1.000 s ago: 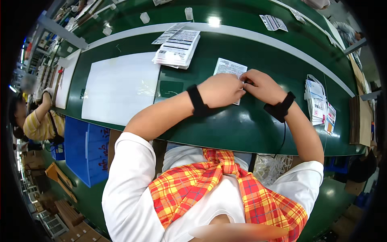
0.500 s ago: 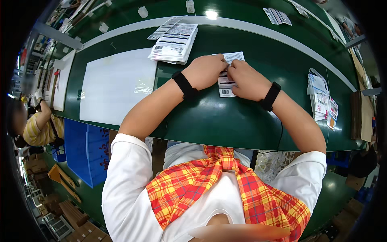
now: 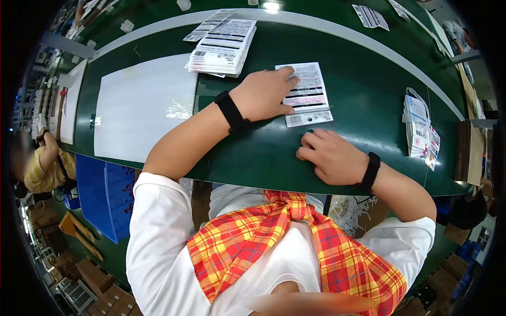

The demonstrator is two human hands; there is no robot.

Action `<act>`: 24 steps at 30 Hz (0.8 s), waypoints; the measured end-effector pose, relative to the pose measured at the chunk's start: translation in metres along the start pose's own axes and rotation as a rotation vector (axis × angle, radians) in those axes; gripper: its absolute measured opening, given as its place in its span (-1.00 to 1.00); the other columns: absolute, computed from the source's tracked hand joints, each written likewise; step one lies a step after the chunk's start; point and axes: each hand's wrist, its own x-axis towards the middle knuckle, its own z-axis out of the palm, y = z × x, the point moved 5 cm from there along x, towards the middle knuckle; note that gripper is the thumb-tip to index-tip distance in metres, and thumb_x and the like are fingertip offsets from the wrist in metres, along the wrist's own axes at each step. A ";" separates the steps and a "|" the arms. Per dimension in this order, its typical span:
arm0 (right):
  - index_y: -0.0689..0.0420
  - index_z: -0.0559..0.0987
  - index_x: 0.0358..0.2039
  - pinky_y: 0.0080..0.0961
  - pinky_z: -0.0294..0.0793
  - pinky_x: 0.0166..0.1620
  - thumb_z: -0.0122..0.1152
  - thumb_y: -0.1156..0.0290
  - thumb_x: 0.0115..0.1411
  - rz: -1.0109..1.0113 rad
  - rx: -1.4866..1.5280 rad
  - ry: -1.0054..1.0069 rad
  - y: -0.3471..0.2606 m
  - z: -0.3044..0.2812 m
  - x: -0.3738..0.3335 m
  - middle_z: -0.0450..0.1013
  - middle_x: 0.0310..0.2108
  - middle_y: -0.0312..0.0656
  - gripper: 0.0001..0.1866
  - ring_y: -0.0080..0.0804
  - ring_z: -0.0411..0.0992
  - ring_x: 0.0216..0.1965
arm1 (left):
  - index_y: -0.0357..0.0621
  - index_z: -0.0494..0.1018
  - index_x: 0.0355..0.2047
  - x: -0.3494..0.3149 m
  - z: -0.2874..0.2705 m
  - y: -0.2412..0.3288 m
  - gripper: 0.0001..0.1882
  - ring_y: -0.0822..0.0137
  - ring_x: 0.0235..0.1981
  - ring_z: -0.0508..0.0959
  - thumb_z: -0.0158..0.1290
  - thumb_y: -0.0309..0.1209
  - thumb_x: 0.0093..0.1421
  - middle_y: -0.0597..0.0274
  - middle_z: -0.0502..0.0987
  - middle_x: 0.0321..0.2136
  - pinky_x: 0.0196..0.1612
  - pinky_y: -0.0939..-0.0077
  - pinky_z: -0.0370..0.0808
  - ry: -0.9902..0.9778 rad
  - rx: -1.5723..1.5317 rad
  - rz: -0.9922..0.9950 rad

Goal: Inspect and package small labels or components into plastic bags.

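A flat printed card package (image 3: 308, 92) lies on the green tabletop in front of me, white with dark text bars and a hang hole in its near strip. My left hand (image 3: 262, 96) rests over its left edge, fingers and thumb apart and touching it. Nearer to me and off the card, my right hand (image 3: 332, 158) is low over the table, its fingers loosely bent and apart, with nothing visible in them. Beyond my left hand sits a stack of similar printed packages (image 3: 224, 47).
A white board (image 3: 142, 110) lies on the left of the table. At the right is a bundle of printed packages (image 3: 417, 126). Another printed sheet (image 3: 370, 17) lies past the pale rail. Below left stands a blue bin (image 3: 100, 189); a person in yellow stripes (image 3: 43, 168) is beyond.
My right hand has left the card and drawn back toward me. The card now shows more fully, with its near strip flat. My left hand stays at its left edge.
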 end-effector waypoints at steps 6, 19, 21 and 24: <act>0.18 0.52 -0.18 -0.50 0.42 -0.13 0.21 0.41 0.15 0.237 0.580 -0.265 0.055 -0.080 0.022 0.46 -0.28 -0.21 -0.78 -0.38 0.44 -0.23 | -0.01 0.41 0.19 -0.012 0.011 -0.005 -0.39 -0.06 0.15 0.43 0.21 -0.18 0.12 -0.14 0.31 0.20 0.08 0.04 0.45 0.122 0.159 0.165; 0.01 0.40 0.20 -0.26 0.44 0.13 0.22 0.06 0.17 0.626 0.082 0.522 0.281 -0.106 0.268 0.51 0.01 0.04 -0.39 -0.08 0.46 0.12 | -0.11 0.50 0.05 -0.005 0.006 0.016 -0.43 -0.05 0.23 0.36 0.26 -0.17 0.04 -0.08 0.33 0.21 0.15 0.10 0.39 0.088 0.104 0.174; 0.00 0.39 0.20 -0.24 0.45 0.11 0.22 0.03 0.17 0.562 0.128 0.560 0.293 -0.114 0.265 0.51 0.00 0.04 -0.38 -0.08 0.48 0.08 | -0.15 0.51 0.02 -0.001 0.001 0.021 -0.44 -0.04 0.21 0.38 0.26 -0.18 0.02 -0.07 0.36 0.18 0.15 0.13 0.40 0.111 0.112 0.216; -0.13 0.29 0.29 -0.47 0.53 -0.08 0.21 0.13 0.24 0.440 0.627 0.734 0.292 -0.143 0.230 0.48 -0.09 -0.10 -0.38 -0.30 0.50 -0.10 | -0.25 0.51 -0.07 0.010 0.005 0.017 -0.52 0.00 0.12 0.44 0.22 -0.28 -0.01 -0.03 0.44 0.08 0.13 0.20 0.40 -0.060 -0.005 0.150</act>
